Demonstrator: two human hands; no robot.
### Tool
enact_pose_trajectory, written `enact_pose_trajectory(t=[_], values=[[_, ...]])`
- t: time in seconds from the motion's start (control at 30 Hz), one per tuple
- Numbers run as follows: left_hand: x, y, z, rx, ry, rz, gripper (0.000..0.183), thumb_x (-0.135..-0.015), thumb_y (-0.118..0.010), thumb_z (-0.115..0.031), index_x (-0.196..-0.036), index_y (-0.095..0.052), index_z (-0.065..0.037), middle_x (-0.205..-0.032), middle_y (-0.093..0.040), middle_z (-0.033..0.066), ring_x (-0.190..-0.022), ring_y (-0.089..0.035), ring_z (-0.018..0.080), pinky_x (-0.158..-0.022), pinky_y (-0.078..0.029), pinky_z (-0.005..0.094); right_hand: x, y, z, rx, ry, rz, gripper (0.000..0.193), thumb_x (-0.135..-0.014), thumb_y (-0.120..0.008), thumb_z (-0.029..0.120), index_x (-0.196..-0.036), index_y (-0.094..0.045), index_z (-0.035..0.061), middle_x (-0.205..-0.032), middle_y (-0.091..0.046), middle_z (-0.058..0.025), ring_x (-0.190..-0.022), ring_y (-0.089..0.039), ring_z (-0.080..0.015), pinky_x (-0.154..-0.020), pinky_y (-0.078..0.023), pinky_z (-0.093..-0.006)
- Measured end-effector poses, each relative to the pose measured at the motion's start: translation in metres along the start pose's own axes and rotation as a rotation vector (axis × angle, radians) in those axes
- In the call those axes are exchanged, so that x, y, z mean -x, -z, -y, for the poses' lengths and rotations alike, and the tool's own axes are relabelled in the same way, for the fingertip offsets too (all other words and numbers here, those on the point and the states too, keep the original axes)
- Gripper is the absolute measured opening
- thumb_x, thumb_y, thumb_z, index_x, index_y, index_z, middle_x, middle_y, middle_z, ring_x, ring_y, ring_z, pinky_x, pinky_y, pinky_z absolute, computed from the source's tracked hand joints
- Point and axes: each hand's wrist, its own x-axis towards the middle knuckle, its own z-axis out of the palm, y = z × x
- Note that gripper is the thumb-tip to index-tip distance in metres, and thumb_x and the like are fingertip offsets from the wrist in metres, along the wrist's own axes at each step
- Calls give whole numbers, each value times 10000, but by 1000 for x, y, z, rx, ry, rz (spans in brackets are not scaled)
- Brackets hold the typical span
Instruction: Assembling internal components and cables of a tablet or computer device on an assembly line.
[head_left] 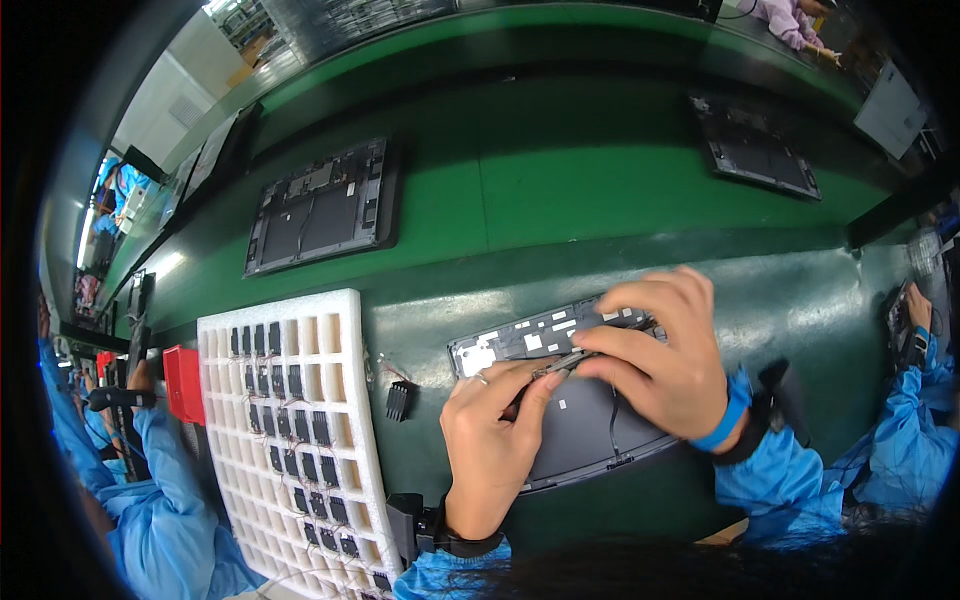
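Both my hands come together over a dark grey laptop case (570, 440) lying on the bench, its inner side up. Between my fingertips is a small thin dark part (562, 366); its exact kind cannot be made out. My left hand (490, 430) pinches its nearer end between thumb and finger. From the right, my right hand (665, 365) closes thumb and fingers on the other end. The case's upper strip shows white patches, and a cable runs down its middle. Left of my left hand lies a small black ribbed piece with thin wires (398, 400).
A white foam tray (353, 340) with several black wired parts stands at left, beside a red bin (182, 385). More opened laptop cases lie on the green belt, one far left (320, 205), one far right (760, 150). Co-workers in blue sleeves (910, 430) sit at both sides.
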Motion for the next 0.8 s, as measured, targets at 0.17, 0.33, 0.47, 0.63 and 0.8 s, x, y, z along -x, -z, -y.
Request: enact_pose_trajectory(t=[0.17, 0.33, 0.47, 0.63, 0.8], values=[[1, -4, 8, 95, -68, -133, 142, -872, -865, -127, -986, -849, -44, -916, -810, 109, -655, -692, 216, -636, -515, 316, 44, 18, 56, -1, -376, 245, 582, -875, -835, 274, -1357, -623, 26, -1243, -654, -140, -1102, -613, -386, -979, -463, -478], [2, -4, 15, 121, -104, -144, 153, -878, -856, -108, -1022, -855, -56, -936, -815, 111, -679, -715, 211, -607, -512, 314, 65, 11, 71, -664, -104, 557, 452, -906, -830, 187, -1300, -668, 35, -1183, -704, -144, -1083, -678, -319, -1016, -501, -413], [3, -3, 16, 186, -77, -128, 153, -870, -851, -96, -1019, -857, -63, -953, -820, 97, -717, -725, 210, -681, -511, 317, 72, 24, 38, -396, -442, 75, 509, -834, -862, 71, -1299, -659, 27, -1134, -701, -128, -1113, -663, -292, -1047, -490, -417], [5, 1, 9, 92, -110, -61, 168, -875, -841, -75, -1040, -854, -43, -992, -826, 105, -867, -754, 193, -855, -521, 312, 59, 6, 8, 65, -465, 18, 806, -835, -852, 64, -1545, -471, 33, -1124, -671, -62, -1108, -602, -258, -1024, -406, -421], [8, -8, 10, -100, -147, -204, 153, -848, -871, -168, -994, -862, -125, -915, -808, 7, -713, -639, 182, -724, -415, 333, 55, 3, -5, 145, -358, -37, 697, -897, -786, 28, -1543, -529, 82, -951, -650, -18, -929, -595, -227, -950, -403, -423]])
